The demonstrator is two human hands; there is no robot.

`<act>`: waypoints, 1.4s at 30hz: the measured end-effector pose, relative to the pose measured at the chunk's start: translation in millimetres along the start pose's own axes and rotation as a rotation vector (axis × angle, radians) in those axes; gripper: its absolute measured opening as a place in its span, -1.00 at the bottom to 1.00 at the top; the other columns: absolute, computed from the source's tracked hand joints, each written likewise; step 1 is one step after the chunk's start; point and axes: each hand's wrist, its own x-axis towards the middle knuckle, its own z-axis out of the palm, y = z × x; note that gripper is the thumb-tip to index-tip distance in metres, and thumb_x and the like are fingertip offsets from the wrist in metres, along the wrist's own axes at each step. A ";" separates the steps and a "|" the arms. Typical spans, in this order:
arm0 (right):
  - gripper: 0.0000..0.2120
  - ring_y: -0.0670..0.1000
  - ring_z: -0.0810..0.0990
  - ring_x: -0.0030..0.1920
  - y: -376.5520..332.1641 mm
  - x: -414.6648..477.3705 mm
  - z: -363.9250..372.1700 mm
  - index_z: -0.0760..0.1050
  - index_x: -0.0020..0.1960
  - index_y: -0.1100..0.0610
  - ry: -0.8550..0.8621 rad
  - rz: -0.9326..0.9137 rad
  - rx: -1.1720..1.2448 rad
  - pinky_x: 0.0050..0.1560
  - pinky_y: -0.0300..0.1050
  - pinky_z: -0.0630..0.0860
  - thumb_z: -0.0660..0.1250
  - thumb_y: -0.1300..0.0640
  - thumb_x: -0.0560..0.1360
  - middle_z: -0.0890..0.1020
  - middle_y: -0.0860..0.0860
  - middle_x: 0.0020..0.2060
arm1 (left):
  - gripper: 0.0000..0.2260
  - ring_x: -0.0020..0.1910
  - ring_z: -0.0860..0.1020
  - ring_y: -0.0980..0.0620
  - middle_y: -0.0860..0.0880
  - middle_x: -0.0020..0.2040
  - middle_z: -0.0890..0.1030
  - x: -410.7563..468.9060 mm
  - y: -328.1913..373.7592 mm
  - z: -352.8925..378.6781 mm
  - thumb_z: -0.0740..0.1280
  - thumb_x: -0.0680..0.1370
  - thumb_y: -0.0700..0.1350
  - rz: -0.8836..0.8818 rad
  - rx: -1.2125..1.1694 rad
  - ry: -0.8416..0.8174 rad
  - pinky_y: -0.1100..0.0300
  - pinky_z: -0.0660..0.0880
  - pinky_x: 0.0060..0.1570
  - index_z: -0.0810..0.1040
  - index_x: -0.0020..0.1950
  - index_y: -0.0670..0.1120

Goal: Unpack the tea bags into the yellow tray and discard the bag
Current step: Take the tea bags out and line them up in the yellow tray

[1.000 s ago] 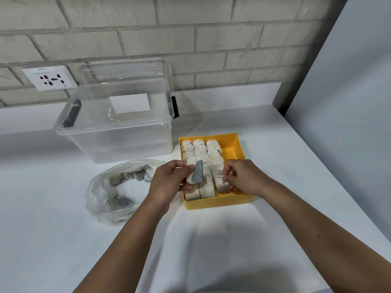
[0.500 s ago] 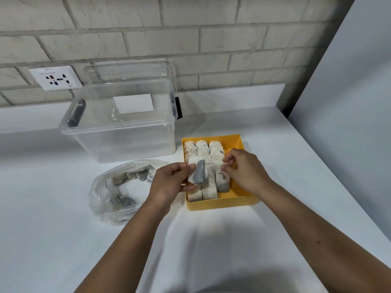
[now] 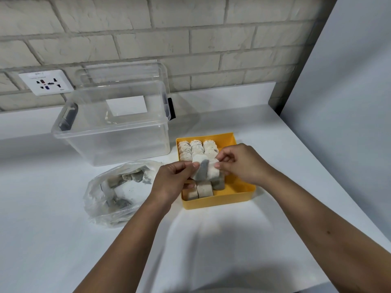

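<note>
**A:** Start at the left. What lies there?

**B:** The plastic bag (image 3: 110,193) sits slumped on the bench (image 3: 53,240) with several tea bags inside it. So the unpacking, by the look of it, is not finished.

**A:** And the left hand?

**B:** The left hand (image 3: 171,182) is just right of the plastic bag, over the near left corner of the yellow tray (image 3: 220,203). Its grip is a pinch, with thumb and forefinger closed on the left edge of one tea bag (image 3: 204,170).

**A:** Where is that tea bag exactly?

**B:** It is lifted above the middle of the tray, over the packed rows (image 3: 196,148). Its long axis runs left to right between the two hands, and its face shows a dark patch.

**A:** The right hand?

**B:** The right hand (image 3: 239,163) meets it from the right, fingertips pinched on the right edge. Both grips are closed on the same tea bag, so neither hand is free.

**A:** Which way does it go from here?

**B:** Probably down and to the right. The rows fill the left and middle of the tray. The bare yellow strip runs along the right side to the near right corner, beneath the right hand. That hand is the nearer one, so it likely sets the tea bag down while the left lets go and reaches for the plastic bag.
</note>
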 end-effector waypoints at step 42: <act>-0.82 0.02 0.53 -0.08 4.4 -6.7 -4.5 0.56 -0.15 0.06 -0.332 0.047 -0.701 0.00 -0.03 0.33 0.44 -0.04 0.45 0.62 -0.04 -0.18 | -0.66 0.25 0.51 -0.08 0.04 0.23 0.59 13.5 -14.3 -20.2 0.34 0.56 0.08 0.194 1.033 0.234 -0.03 0.38 0.23 0.54 0.33 0.07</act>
